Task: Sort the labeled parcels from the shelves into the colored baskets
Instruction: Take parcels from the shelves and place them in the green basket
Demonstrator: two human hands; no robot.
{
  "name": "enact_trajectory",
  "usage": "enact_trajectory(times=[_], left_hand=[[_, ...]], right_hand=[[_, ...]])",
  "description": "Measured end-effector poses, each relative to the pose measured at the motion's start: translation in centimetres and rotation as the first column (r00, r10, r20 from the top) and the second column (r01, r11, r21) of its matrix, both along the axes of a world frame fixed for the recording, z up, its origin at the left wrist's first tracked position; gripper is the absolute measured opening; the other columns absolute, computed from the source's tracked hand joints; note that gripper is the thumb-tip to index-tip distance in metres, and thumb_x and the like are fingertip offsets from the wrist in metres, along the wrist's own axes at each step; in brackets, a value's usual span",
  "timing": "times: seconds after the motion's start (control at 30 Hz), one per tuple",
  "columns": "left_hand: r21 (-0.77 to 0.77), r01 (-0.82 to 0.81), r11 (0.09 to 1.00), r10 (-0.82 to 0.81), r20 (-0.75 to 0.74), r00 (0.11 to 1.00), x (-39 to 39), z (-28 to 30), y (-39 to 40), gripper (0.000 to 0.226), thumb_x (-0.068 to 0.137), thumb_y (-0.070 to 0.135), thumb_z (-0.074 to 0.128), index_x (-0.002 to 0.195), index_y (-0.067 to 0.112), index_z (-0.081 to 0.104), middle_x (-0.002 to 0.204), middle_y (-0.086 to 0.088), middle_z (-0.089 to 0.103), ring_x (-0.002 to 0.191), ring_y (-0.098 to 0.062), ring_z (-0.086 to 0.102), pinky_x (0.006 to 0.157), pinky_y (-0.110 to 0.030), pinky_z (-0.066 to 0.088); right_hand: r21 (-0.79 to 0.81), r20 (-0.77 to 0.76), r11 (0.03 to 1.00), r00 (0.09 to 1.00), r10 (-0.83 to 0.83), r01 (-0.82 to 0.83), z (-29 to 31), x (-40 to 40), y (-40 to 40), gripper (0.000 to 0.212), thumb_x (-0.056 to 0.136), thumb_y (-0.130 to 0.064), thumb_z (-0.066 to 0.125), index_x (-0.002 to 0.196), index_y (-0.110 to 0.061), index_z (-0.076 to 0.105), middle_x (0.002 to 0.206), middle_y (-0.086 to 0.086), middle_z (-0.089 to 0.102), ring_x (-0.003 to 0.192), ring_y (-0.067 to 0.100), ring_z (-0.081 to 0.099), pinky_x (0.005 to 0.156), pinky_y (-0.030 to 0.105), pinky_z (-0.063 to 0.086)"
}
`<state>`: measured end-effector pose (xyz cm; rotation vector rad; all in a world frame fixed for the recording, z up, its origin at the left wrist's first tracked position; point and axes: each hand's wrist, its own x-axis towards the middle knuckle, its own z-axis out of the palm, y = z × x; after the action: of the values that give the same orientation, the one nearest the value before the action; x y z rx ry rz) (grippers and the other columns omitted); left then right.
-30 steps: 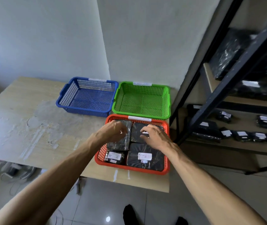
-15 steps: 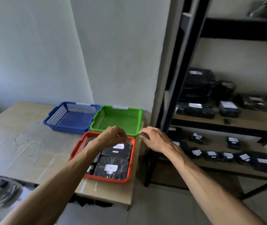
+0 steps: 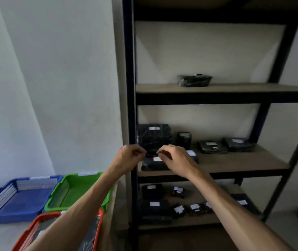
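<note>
Now both hands off the red basket [image 3: 100, 225], up before the shelf parcels [image 3: 153, 137].

We are seeing black wrapped parcels with white labels sitting on the dark-framed shelves [image 3: 217, 88]: a lone parcel [image 3: 194, 80] on the upper board, a large parcel [image 3: 153, 137] leaning upright at the middle board's left end with a flat parcel [image 3: 155, 163] lying just below it, and a small parcel [image 3: 178, 209] among several lying on the lower board. The blue basket [image 3: 19, 198] and green basket [image 3: 77, 191] are sitting side by side; the red basket [image 3: 35, 230] in front of them is holding black parcels.
</note>
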<state>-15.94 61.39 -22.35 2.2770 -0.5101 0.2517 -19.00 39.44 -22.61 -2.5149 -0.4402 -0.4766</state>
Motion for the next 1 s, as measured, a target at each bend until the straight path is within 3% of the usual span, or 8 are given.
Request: enact_trajectory(times=[0.13,0.23,0.43,0.67,0.83,0.93,1.0], left_hand=[[-0.106,0.076,0.991,-0.082,-0.061,0.995,1.1,0.4,-3.5,0.021,0.086,0.021,0.069,0.081,0.041,0.073,0.072,0.011,0.075,0.072,-0.003,0.073,0.076,-0.035,0.061],[-0.132,0.109,0.985,-0.122,-0.098,0.988,1.3,0.2,-6.8,0.017,0.088,0.017,0.069,0.085,0.033,0.074,0.075,0.009,0.076,0.074,-0.004,0.073,0.077,-0.035,0.062],[-0.092,0.159,0.983,-0.175,-0.215,0.961,2.7,-2.3,-13.2,0.011,0.090,0.021,0.068,0.097,0.026,0.074,0.080,0.004,0.076,0.079,-0.008,0.072,0.080,-0.036,0.061],[0.133,0.196,0.972,-0.166,-0.203,0.965,7.4,-4.5,-25.3,0.030,0.092,0.024,0.062,0.120,0.018,0.071,0.112,-0.001,0.074,0.108,-0.018,0.067,0.096,-0.029,0.050],[0.273,0.215,0.938,-0.160,-0.211,0.964,12.8,-6.3,-37.8,0.036,0.096,0.032,0.056,0.129,0.021,0.066,0.128,-0.005,0.067,0.120,-0.026,0.060,0.099,-0.031,0.046],[0.218,0.270,0.938,-0.196,-0.308,0.931,16.3,-7.6,-45.3,0.052,0.089,0.045,0.054,0.123,0.008,0.068,0.124,-0.013,0.068,0.118,-0.028,0.063,0.095,-0.032,0.045],[0.219,0.230,0.948,-0.151,-0.325,0.933,18.4,-8.8,-50.0,0.042,0.097,0.041,0.054,0.120,0.010,0.068,0.121,-0.013,0.069,0.115,-0.029,0.063,0.094,-0.034,0.046]], right_hand=[[0.090,0.057,0.993,0.995,-0.086,0.081,1.0,-1.4,-3.8,0.014,0.099,-0.027,0.062,0.108,-0.023,0.072,0.102,-0.011,0.070,0.090,0.003,0.064,0.076,0.015,0.048],[0.170,0.050,0.974,0.986,-0.158,0.147,0.4,-1.9,-6.7,0.014,0.098,-0.027,0.063,0.108,-0.024,0.072,0.101,-0.012,0.071,0.085,0.001,0.064,0.072,0.009,0.045],[0.311,0.000,0.915,0.963,-0.269,0.256,-2.5,-1.5,-13.4,0.018,0.099,-0.025,0.061,0.115,-0.020,0.068,0.102,-0.008,0.068,0.092,0.003,0.064,0.084,0.025,0.055],[0.137,-0.131,0.909,0.917,-0.378,0.394,-6.8,3.7,-25.9,0.039,0.100,-0.035,0.058,0.136,-0.019,0.057,0.131,0.002,0.060,0.121,0.017,0.057,0.100,0.033,0.048],[0.011,-0.225,0.896,0.875,-0.429,0.443,-9.4,10.1,-38.7,0.058,0.101,-0.041,0.055,0.150,-0.013,0.042,0.151,0.013,0.043,0.139,0.028,0.040,0.111,0.039,0.037],[0.024,-0.368,0.874,0.817,-0.445,0.486,-10.3,14.1,-46.0,0.071,0.102,-0.051,0.045,0.158,-0.013,0.023,0.161,0.014,0.023,0.149,0.030,0.023,0.117,0.043,0.028],[0.047,-0.466,0.855,0.769,-0.439,0.517,-11.0,16.6,-50.1,0.077,0.101,-0.057,0.040,0.160,-0.015,0.013,0.165,0.014,0.015,0.152,0.031,0.017,0.120,0.047,0.025]])
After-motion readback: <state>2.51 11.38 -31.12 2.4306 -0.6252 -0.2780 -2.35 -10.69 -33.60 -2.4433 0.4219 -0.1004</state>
